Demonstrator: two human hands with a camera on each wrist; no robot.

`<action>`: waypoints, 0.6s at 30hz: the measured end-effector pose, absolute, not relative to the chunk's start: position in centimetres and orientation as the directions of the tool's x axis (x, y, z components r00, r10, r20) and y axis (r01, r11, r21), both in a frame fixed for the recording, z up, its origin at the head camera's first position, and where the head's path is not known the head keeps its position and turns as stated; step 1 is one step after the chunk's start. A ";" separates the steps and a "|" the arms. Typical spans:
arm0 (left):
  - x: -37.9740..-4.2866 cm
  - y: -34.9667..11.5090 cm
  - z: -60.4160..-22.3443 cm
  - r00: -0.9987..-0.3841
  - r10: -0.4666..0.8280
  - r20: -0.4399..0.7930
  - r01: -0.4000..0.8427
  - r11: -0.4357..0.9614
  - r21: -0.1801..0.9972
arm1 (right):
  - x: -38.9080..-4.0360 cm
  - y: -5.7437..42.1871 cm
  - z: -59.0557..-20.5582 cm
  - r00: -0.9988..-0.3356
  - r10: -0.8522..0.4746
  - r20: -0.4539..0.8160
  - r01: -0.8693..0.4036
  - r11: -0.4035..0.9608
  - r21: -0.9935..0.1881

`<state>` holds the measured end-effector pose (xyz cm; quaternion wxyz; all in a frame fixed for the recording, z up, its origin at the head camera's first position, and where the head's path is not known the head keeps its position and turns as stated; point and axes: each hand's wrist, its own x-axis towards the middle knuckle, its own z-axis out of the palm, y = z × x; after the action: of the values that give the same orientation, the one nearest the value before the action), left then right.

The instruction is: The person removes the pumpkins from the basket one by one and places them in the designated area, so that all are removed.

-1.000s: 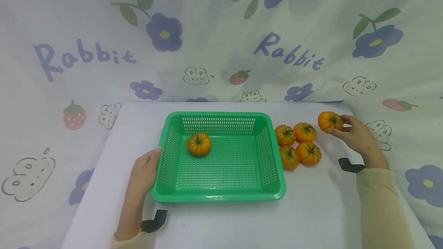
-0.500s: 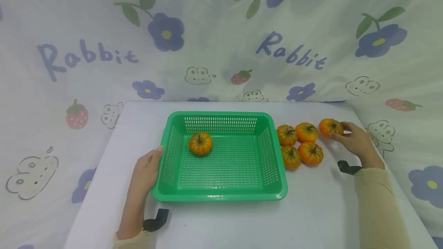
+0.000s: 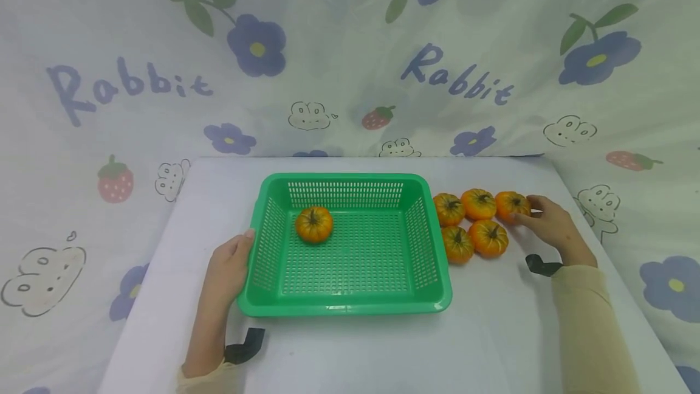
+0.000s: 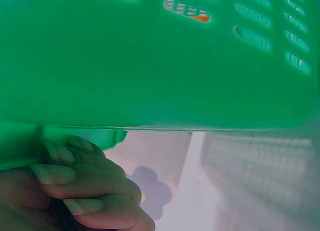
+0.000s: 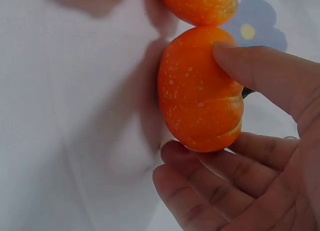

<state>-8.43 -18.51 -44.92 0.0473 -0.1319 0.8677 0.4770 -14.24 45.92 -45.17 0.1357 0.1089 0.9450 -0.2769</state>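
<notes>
My right hand (image 3: 552,227) holds a small orange pumpkin (image 3: 512,206) at the right end of the back row of pumpkins. In the right wrist view the thumb lies over the top of this pumpkin (image 5: 200,96) and the fingers curl at its lower side. A neighbouring pumpkin (image 5: 205,8) meets its edge there. My left hand (image 3: 228,266) grips the left rim of a green plastic basket (image 3: 344,309). From the left wrist, bent fingers (image 4: 100,181) show under the rim beside the basket wall (image 4: 125,76). One pumpkin (image 3: 314,225) sits inside the basket, towards the back left.
Several more pumpkins (image 3: 488,238) stand close together against the basket's right side. Everything rests on a white-covered table (image 3: 350,357). A patterned cloth (image 3: 339,47) with flowers and rabbits hangs behind the table and along both sides.
My right hand has brought its pumpkin down and to the left, up against the back row of the group. The left hand and the basket have stayed in place.
</notes>
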 end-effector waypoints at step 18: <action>-8.5 -18.6 -45.0 -0.965 -0.173 -0.197 -0.258 0.498 0.828 | -14.2 45.6 -45.2 -0.937 0.109 -0.332 0.275 0.817 -0.507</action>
<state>-8.50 -18.59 -44.99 0.0438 -0.1248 0.8643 0.4853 -14.19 45.56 -45.18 0.1456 0.1021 0.9419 -0.2849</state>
